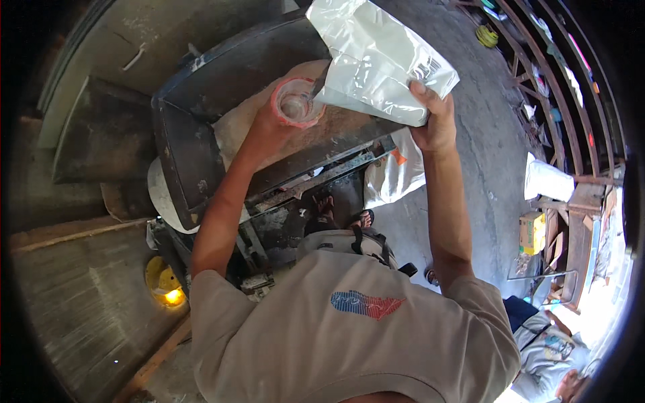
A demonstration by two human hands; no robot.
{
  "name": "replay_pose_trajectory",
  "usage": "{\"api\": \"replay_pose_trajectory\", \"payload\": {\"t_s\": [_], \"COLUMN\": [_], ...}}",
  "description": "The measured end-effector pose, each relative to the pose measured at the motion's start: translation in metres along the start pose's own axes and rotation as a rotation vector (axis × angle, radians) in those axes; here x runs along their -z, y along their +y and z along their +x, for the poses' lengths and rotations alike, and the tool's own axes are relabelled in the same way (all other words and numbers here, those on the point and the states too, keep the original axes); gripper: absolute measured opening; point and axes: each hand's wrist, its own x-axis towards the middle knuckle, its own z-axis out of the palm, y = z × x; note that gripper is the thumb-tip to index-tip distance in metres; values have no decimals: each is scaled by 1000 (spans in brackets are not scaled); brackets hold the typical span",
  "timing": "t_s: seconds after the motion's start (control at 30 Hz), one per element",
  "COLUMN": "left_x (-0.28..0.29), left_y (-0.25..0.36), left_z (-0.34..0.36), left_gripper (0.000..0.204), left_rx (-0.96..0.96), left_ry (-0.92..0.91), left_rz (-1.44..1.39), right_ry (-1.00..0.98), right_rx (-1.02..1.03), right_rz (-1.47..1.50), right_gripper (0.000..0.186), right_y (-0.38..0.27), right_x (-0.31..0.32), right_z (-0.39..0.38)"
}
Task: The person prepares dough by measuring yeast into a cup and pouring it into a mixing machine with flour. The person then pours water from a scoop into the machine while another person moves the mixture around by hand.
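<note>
My left hand (pixel 272 127) is closed around a red-rimmed cup (pixel 293 107) with pale material inside, over a dark trough (pixel 188 114) that holds a tan powdery or grainy material (pixel 235 121). Closed on the side of a white glossy bag (pixel 369 54) is my right hand (pixel 435 124), its thumb on the front. The bag is tilted beside the cup, its left part at the cup's rim; whether they touch I cannot tell.
Another white sack (pixel 393 178) lies below the trough by my feet (pixel 363 220). Wooden racks (pixel 557 94), a white sack (pixel 544 176) and a yellow carton (pixel 532 233) line the right side. Another person (pixel 547 346) is at lower right. A yellow object (pixel 161 282) sits left.
</note>
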Motion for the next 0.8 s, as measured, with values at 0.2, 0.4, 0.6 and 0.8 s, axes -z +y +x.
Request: {"api": "replay_pose_trajectory", "payload": {"t_s": [0.2, 0.4, 0.6, 0.8], "left_x": [35, 43, 49, 50], "left_y": [-34, -32, -48, -62], "left_z": [9, 14, 13, 12], "left_gripper": [69, 74, 79, 83], "left_rx": [55, 80, 119, 97], "left_ry": [30, 42, 33, 37], "left_rz": [-43, -107, -109, -76], "right_ry": [-36, -61, -126, -75], "right_rx": [146, 296, 487, 517], "right_rz": [-299, -579, -737, -850], "right_gripper": [89, 91, 95, 94], "right_y": [8, 16, 18, 17], "right_x": [-46, -64, -73, -79], "right_z": [37, 48, 43, 33]}}
